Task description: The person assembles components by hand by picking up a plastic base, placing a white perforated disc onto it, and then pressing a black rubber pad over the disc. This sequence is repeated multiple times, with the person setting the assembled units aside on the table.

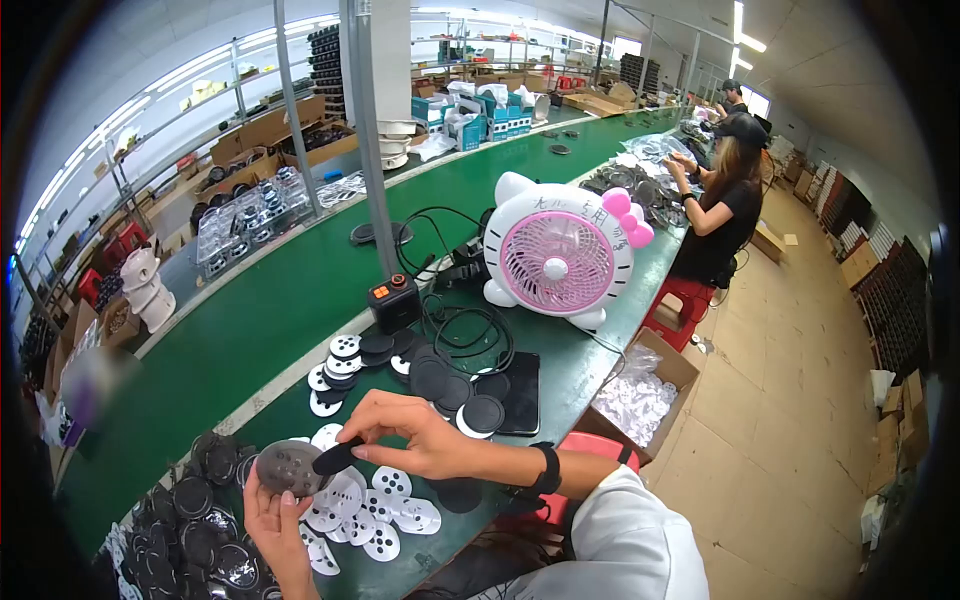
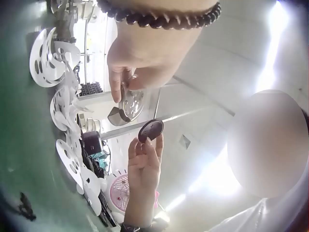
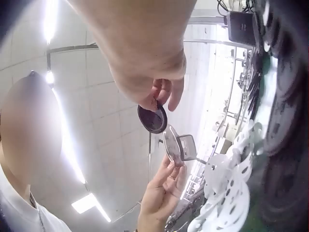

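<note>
My left hand (image 1: 272,522) holds up a clear round plastic cover (image 1: 285,468) by its edge; a small squarish tab (image 2: 116,117) sticks out from it in the left wrist view. My right hand (image 1: 422,442) pinches a thin black disc (image 1: 338,457) between thumb and fingers, right beside the cover. In the right wrist view the disc (image 3: 153,118) shows a raised rim. Under the hands lie white discs with holes (image 1: 385,540), loosely heaped. Dark round covers (image 1: 195,497) are piled left of my left hand.
Black round pads (image 1: 430,378) and more white discs lie beyond my right hand, by a dark phone (image 1: 521,395). Behind them stand a black box with orange buttons (image 1: 394,303), coiled cable and a pink-and-white fan (image 1: 555,250). A carton (image 1: 672,362) of clear parts sits off the table's right edge.
</note>
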The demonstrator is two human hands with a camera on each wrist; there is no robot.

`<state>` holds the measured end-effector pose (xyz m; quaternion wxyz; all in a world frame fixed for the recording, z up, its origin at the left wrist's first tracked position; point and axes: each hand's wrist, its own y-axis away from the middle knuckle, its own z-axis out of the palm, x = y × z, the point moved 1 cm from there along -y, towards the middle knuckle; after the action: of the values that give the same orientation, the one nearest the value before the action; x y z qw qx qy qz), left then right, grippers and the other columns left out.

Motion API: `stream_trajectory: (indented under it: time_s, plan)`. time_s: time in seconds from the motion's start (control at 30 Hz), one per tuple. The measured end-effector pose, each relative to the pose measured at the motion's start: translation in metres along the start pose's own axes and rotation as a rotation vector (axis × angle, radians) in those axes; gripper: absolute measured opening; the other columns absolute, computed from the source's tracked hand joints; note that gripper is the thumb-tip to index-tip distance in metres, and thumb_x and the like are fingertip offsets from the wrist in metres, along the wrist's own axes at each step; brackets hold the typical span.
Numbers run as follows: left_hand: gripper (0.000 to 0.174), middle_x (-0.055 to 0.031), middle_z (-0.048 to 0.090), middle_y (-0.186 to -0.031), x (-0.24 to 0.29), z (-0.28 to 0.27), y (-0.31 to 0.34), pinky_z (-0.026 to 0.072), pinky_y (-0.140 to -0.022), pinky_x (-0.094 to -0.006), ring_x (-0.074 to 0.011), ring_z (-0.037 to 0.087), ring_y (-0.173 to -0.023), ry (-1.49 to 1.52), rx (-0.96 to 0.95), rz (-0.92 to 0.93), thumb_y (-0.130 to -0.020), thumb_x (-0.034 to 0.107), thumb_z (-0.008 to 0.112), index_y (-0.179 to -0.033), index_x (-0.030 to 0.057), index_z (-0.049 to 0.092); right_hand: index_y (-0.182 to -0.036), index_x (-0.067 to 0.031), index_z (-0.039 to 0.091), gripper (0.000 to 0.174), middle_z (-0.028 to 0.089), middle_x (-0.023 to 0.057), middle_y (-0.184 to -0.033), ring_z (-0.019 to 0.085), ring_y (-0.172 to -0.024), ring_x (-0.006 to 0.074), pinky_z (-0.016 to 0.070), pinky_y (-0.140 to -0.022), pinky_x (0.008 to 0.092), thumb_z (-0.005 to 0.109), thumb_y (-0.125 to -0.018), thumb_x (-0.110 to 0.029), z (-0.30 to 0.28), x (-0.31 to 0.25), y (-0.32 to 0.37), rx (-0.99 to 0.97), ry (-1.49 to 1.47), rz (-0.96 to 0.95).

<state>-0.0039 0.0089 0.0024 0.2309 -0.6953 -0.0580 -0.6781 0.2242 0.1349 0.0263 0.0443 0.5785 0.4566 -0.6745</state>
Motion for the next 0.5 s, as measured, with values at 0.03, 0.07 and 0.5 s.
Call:
stream_trajectory:
  time_s: [0.03,0.07,0.5]
  plan:
    - [0.053,-0.0164,0.058,-0.129,0.006,0.000,-0.011,0.0590,-0.081,-0.0291,-0.0203,0.063,-0.110,-0.012,-0.001,0.041,-0.096,-0.001,0.051,-0.147,-0.0014,0.035,-0.118,-0.0062,0.068,0.030,0.060,0.0075,-0.109,0.061,-0.094,0.0150,0.0547,-0.080,0.0279,0.068,-0.089,0.001,0.000,-0.004,-0.011,-0.026,0.030,-0.016]
    - [0.051,-0.0156,0.060,-0.126,0.011,-0.001,-0.019,0.0591,-0.082,-0.0301,-0.0200,0.063,-0.109,-0.003,-0.025,0.069,-0.096,-0.004,0.050,-0.145,-0.0030,0.036,-0.115,-0.0055,0.070,0.028,0.061,0.0076,-0.107,0.060,-0.095,0.0147,0.0554,-0.077,0.0288,0.069,-0.088,0.001,0.002,-0.005,-0.021,-0.039,0.005,-0.023]
    - [0.027,-0.0176,0.070,-0.103,-0.028,-0.012,0.018,0.0590,-0.084,-0.0324,-0.0210,0.071,-0.094,0.008,-0.019,0.067,-0.087,-0.010,0.068,-0.111,-0.0075,0.056,-0.086,-0.0021,0.075,0.021,0.060,0.0094,-0.099,0.060,-0.085,0.0155,0.0493,-0.071,0.0240,0.072,-0.075,0.015,0.027,0.035,-0.003,-0.026,0.026,0.134]
